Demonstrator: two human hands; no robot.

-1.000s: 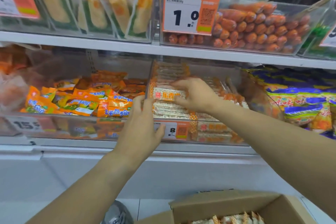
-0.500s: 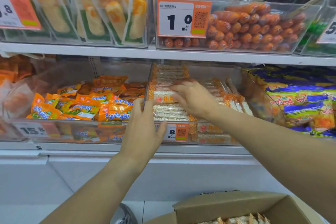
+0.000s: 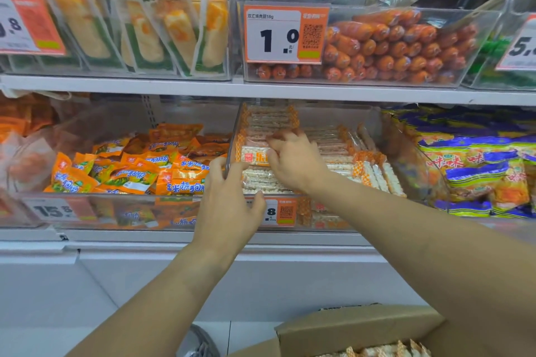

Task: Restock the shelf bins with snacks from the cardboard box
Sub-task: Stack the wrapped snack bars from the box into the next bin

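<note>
A clear shelf bin (image 3: 385, 136) on the lower shelf holds stacked white-and-orange snack bar packs (image 3: 268, 122). My right hand (image 3: 293, 159) reaches into the bin, fingers curled on a pack with an orange label (image 3: 253, 157) lying on top of the stack. My left hand (image 3: 226, 203) grips the bin's front left corner, thumb over the orange price tag (image 3: 285, 211). The cardboard box (image 3: 356, 327) sits at the bottom right, with more of the same packs (image 3: 385, 349) showing inside.
To the left, a bin of orange corn-snack packets (image 3: 130, 171). To the right, blue-and-yellow bags (image 3: 478, 165). The upper shelf carries a bin of orange sausages (image 3: 400, 46) and bagged corn cobs (image 3: 145, 17). A white cabinet front (image 3: 87, 284) runs below.
My right hand has slid slightly further back over the top pack and its fingers have curled. The left hand stays on the bin's front corner. The view has tilted slightly.
</note>
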